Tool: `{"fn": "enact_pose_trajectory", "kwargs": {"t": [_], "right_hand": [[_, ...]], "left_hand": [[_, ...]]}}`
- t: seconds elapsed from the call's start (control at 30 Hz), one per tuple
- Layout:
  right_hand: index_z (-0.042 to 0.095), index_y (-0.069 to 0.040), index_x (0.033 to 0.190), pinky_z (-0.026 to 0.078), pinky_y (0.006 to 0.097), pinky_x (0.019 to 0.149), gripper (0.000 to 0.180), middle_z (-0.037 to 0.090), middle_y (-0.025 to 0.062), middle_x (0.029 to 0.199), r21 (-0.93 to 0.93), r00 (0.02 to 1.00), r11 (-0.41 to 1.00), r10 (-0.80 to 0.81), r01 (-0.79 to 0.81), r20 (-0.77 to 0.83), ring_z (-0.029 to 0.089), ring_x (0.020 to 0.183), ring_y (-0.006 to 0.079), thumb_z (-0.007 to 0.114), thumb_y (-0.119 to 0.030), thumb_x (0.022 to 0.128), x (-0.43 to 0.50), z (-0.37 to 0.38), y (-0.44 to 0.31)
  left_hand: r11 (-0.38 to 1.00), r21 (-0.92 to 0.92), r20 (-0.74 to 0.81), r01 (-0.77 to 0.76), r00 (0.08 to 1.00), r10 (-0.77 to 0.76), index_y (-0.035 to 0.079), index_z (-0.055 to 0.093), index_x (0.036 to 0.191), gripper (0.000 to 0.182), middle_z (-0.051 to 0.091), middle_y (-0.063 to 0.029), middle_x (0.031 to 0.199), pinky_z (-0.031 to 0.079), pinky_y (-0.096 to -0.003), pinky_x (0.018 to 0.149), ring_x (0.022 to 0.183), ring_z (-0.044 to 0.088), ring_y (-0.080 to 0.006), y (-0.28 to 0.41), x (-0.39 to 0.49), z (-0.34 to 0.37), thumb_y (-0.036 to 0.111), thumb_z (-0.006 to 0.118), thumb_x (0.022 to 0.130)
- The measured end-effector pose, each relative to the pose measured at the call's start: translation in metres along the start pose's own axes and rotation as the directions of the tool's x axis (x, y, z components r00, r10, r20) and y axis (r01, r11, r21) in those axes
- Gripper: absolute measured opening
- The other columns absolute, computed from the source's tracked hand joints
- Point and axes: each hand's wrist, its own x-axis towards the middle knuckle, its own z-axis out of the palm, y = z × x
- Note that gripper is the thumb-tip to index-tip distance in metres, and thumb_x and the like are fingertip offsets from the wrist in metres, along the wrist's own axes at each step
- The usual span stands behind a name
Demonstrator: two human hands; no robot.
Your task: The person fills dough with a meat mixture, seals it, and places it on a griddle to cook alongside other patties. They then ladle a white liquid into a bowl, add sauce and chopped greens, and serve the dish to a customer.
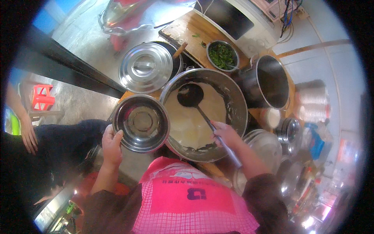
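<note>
My left hand (112,142) grips the rim of a stainless steel bowl (142,121), which is tilted towards me beside a large metal pot. A little liquid or residue seems to lie on the bowl's bottom. In the wide pot (244,102) is a pale, creamy liquid (187,128), with splashes along the inner wall. My right hand (223,134) is closed around the long metal handle of a ladle. The dark, round ladle head (190,95) is over the far part of the liquid; whether it touches the surface I cannot tell.
Behind the pot stand a lidded pot (145,67), a bowl of chopped greens (222,55) and a white microwave oven (233,20). A tall dark pot (271,82) leans right. Stacked metal bowls (289,131) sit further right. Another person's hand (29,134) and a red stool (43,98) are left.
</note>
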Motion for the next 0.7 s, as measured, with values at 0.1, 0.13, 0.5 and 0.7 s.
{"fn": "enact_pose_trajectory", "kwargs": {"t": [0.1,0.13,0.5,0.7], "right_hand": [[0.035,-0.008,0.147,0.044,0.0309,0.045,0.062,0.061,0.0144,0.083,0.028,1.0,0.999,0.021,-0.02,-0.016,0.051,0.05,0.0148,0.048,-0.003,0.087,0.001,0.002,0.0],[0.035,-0.008,0.147,0.044,0.0306,0.045,0.062,0.061,0.0145,0.083,0.039,1.0,0.999,0.026,-0.025,-0.018,0.051,0.05,0.0149,0.049,-0.003,0.087,0.0,0.002,0.001],[0.035,-0.011,0.147,0.041,0.0295,0.046,0.06,0.06,0.0116,0.08,0.273,0.999,0.962,0.036,-0.031,-0.013,0.049,0.051,0.0148,0.051,-0.006,0.089,-0.005,0.008,0.022],[0.03,-0.015,0.15,0.039,0.0294,0.044,0.063,0.058,0.0122,0.08,0.624,0.999,0.781,0.008,0.026,-0.052,0.05,0.05,0.0167,0.049,-0.006,0.09,-0.022,0.044,0.065]], "left_hand": [[0.999,-0.019,0.013,0.026,1.0,-0.026,0.0,0.058,0.107,0.019,0.061,-0.004,0.1,0.043,-0.0253,0.084,0.091,0.054,-0.0097,-0.002,0.001,-0.003,0.006,0.053,0.09],[1.0,-0.001,0.018,0.024,1.0,-0.024,0.0,0.058,0.107,0.019,0.061,-0.0039,0.1,0.043,-0.0252,0.084,0.091,0.054,-0.0096,-0.003,0.001,-0.003,0.006,0.053,0.09],[1.0,0.003,0.039,0.015,0.999,-0.015,0.0,0.058,0.108,0.02,0.06,-0.0039,0.101,0.043,-0.0254,0.083,0.091,0.054,-0.0098,-0.001,0.007,0.009,0.006,0.053,0.09],[0.992,0.118,0.09,0.032,0.995,-0.043,-0.001,0.057,0.112,0.023,0.061,-0.0066,0.107,0.044,-0.0272,0.086,0.095,0.057,-0.013,0.007,0.015,0.014,0.004,0.052,0.09]]}}
